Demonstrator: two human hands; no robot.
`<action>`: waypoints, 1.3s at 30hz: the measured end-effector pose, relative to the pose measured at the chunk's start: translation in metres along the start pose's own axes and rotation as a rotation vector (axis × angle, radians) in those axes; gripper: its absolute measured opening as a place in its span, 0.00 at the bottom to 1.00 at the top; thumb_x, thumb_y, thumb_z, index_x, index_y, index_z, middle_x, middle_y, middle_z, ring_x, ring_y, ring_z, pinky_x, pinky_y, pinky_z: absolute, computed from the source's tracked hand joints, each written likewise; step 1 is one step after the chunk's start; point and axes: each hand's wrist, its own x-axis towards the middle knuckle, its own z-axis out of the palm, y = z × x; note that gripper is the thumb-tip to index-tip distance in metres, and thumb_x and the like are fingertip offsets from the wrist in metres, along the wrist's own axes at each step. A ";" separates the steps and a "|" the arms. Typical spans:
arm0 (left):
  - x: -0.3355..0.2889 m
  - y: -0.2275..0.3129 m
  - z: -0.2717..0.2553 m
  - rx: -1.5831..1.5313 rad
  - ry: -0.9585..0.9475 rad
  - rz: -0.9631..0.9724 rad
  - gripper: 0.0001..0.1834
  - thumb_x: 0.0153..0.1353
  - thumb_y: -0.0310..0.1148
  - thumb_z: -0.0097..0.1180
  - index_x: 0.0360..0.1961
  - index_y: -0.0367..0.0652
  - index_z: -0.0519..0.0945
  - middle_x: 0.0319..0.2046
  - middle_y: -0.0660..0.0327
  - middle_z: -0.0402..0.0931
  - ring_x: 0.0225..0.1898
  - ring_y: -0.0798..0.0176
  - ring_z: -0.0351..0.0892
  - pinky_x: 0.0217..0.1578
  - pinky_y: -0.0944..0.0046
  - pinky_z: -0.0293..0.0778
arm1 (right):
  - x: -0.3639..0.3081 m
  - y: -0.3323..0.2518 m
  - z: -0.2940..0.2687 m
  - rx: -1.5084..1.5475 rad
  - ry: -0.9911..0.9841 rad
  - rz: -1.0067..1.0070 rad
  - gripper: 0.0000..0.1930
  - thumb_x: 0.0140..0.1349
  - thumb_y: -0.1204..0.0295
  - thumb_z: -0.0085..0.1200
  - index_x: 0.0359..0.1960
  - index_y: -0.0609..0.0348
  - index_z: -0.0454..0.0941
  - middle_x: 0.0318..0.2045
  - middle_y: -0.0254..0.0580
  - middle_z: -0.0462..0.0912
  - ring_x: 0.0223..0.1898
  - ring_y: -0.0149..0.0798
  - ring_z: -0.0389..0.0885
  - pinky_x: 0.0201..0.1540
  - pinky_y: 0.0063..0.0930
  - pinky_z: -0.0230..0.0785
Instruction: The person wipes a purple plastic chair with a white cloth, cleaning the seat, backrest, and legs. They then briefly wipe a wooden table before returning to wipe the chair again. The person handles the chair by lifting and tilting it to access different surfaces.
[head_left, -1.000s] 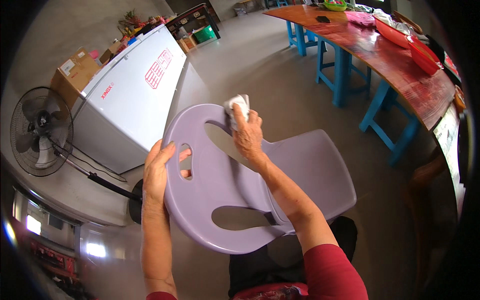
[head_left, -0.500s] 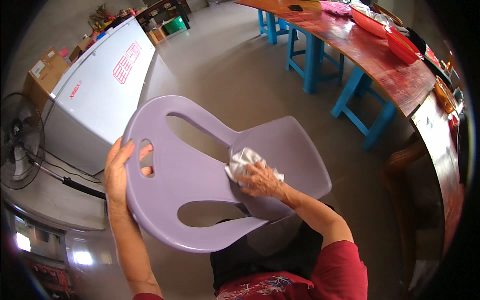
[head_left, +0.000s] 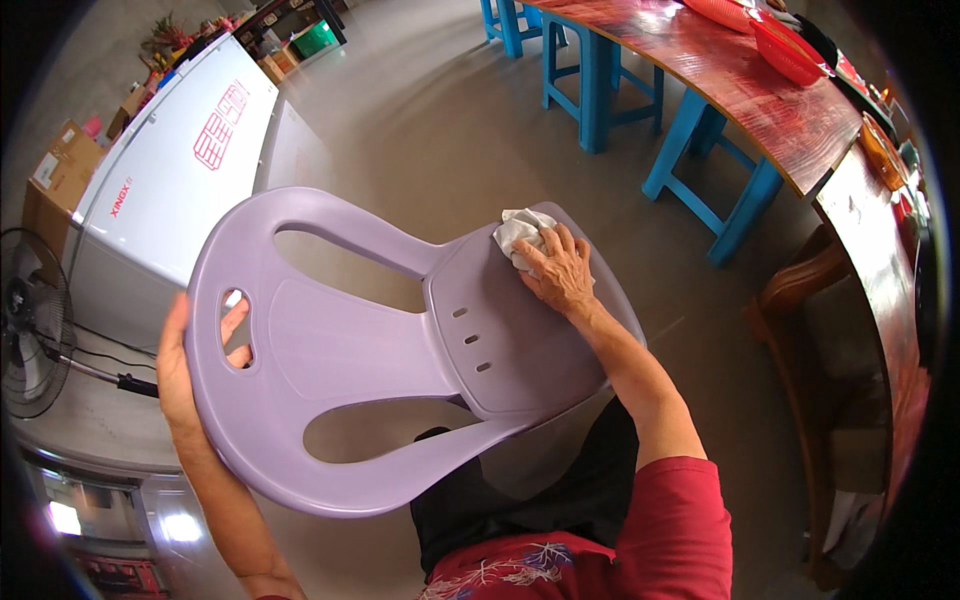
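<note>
A light purple plastic chair (head_left: 350,345) is tilted in front of me, its rounded backrest toward my left and its seat toward the right. My left hand (head_left: 205,345) grips the top of the backrest, with fingers showing through the handle slot. On the far edge of the seat, my right hand (head_left: 562,268) presses a crumpled white cloth (head_left: 522,232) against the plastic. Three small slots show in the seat near the backrest.
A white chest freezer (head_left: 190,150) stands at the left, with cardboard boxes (head_left: 68,165) behind it and a black fan (head_left: 35,335) close by. Along the right runs a reddish wooden table (head_left: 700,90) with blue stools (head_left: 715,175) under it and red baskets (head_left: 790,50) on top.
My right hand has slid the cloth from the seat's backrest end to its far outer edge, uncovering the slots. The chair and my left hand have shifted slightly left in view.
</note>
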 end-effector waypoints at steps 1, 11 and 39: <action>-0.003 0.000 -0.003 -0.102 -0.058 -0.030 0.30 0.68 0.48 0.36 0.59 0.32 0.63 0.54 0.52 0.66 0.59 0.51 0.65 0.45 0.50 0.72 | 0.000 0.000 0.002 -0.001 0.001 0.010 0.26 0.45 0.64 0.64 0.49 0.34 0.71 0.52 0.43 0.68 0.57 0.52 0.62 0.52 0.48 0.57; -0.133 -0.142 0.075 0.306 0.120 0.378 0.43 0.52 0.31 0.50 0.67 0.33 0.45 0.64 0.49 0.54 0.64 0.43 0.57 0.56 0.45 0.62 | -0.004 0.008 0.004 0.027 0.068 -0.047 0.22 0.48 0.74 0.55 0.47 0.43 0.72 0.47 0.46 0.71 0.53 0.50 0.69 0.46 0.43 0.64; -0.048 -0.123 0.020 0.055 0.137 0.409 0.41 0.42 0.22 0.44 0.63 0.26 0.55 0.65 0.53 0.53 0.42 0.61 0.72 0.46 0.59 0.71 | -0.076 -0.070 -0.079 0.197 -0.381 -0.251 0.15 0.54 0.63 0.57 0.45 0.41 0.79 0.38 0.50 0.71 0.37 0.48 0.76 0.33 0.42 0.76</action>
